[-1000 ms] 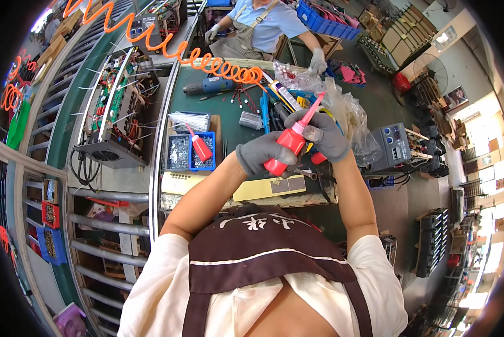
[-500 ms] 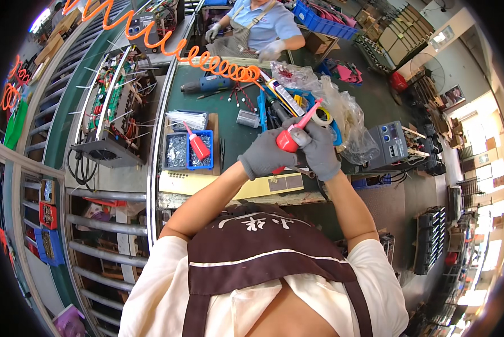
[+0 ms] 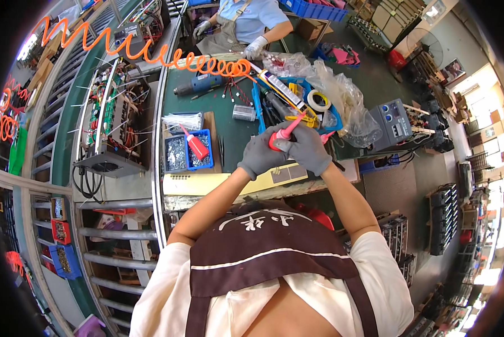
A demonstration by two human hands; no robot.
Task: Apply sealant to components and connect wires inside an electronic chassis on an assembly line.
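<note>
Green-topped surface (image 3: 236, 128), crowded at far right: blue tool bin (image 3: 257, 108), tape roll (image 3: 318, 101), clear plastic bags (image 3: 354, 117). Blue power tool (image 3: 197, 85) lies farther left; nearer, a second red bottle (image 3: 197, 147) leans in a small blue tray (image 3: 200, 167). Orange coiled hose (image 3: 145, 55) above. Roller conveyor (image 3: 117, 233) and open electronics chassis (image 3: 110, 167) to the left; co-worker (image 3: 257, 21) across the surface.

Held red bottle (image 3: 275, 140) inside the grip, over the near part, pink nozzle tilted up, away and rightward. Left hand (image 3: 262, 155) and right hand (image 3: 309, 149), both gloved, clamped on it, body mostly hidden.
</note>
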